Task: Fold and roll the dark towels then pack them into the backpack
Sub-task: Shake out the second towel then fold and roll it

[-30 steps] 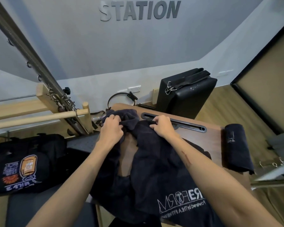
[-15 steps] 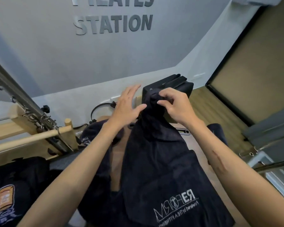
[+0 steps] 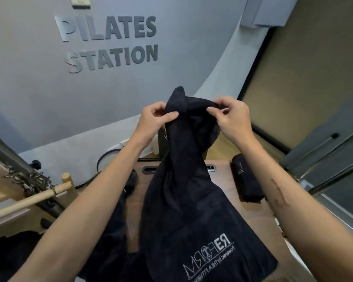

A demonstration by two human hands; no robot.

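Note:
A dark towel [image 3: 183,200] with white mirrored lettering hangs in the air in front of me, its lower part draping over the wooden table [image 3: 259,224]. My left hand [image 3: 155,119] pinches its top edge on the left. My right hand [image 3: 230,117] pinches the same edge on the right, close beside the left. A second dark towel [image 3: 114,220] lies crumpled on the table under my left forearm. A rolled dark towel [image 3: 247,180] rests at the table's right side. The black backpack [image 3: 6,253] shows only partly at the bottom left.
A black box [image 3: 161,143] stands behind the lifted towel, mostly hidden. A wooden bar [image 3: 29,202] and a metal frame with springs [image 3: 18,171] stand at the left. A grey wall with lettering rises ahead; dark panels are at the right.
Both hands have lifted the towel off the table and higher. My left hand, open half a second ago, now pinches the top edge. The view has tilted upward.

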